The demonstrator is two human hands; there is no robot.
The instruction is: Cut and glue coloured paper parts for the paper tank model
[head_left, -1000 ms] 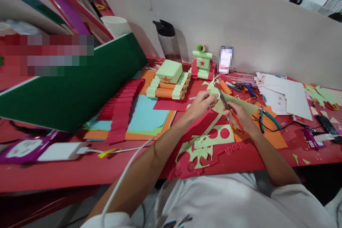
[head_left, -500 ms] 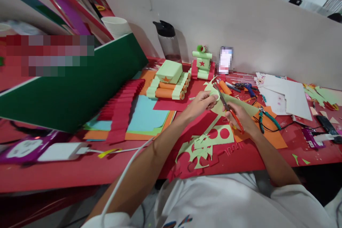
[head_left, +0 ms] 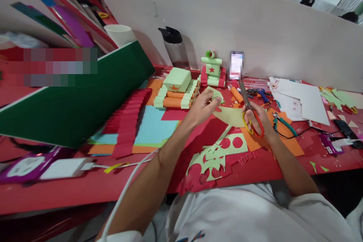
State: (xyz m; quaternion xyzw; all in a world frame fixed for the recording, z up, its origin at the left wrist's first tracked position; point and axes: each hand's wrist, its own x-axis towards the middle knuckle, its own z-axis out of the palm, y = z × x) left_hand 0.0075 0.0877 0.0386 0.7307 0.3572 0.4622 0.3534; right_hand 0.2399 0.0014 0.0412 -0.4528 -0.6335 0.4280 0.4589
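Observation:
My left hand (head_left: 204, 106) is closed, pinching a small piece of pale green paper (head_left: 217, 94) between thumb and fingers. My right hand (head_left: 259, 118) grips scissors (head_left: 244, 94) with red and yellow handles, the blades pointing up and away from the paper. Below the hands lies a larger pale green sheet (head_left: 231, 116) with a curved edge. Nearer to me are pale green offcuts with round holes (head_left: 211, 160) on red paper. Just left of my left hand stands a paper tank model (head_left: 177, 79) in green and orange.
A second green and red paper model (head_left: 212, 70) stands by a phone (head_left: 236, 64) against the partition. Green-handled pliers (head_left: 285, 123) and a blue glue gun (head_left: 263, 94) lie to the right. A dark green board (head_left: 85, 94), a bottle (head_left: 174, 47) and a white cable (head_left: 133, 172) are to the left.
My hands have drawn apart: the left moved left with the green piece, and the scissors swung away from it to the right, more upright.

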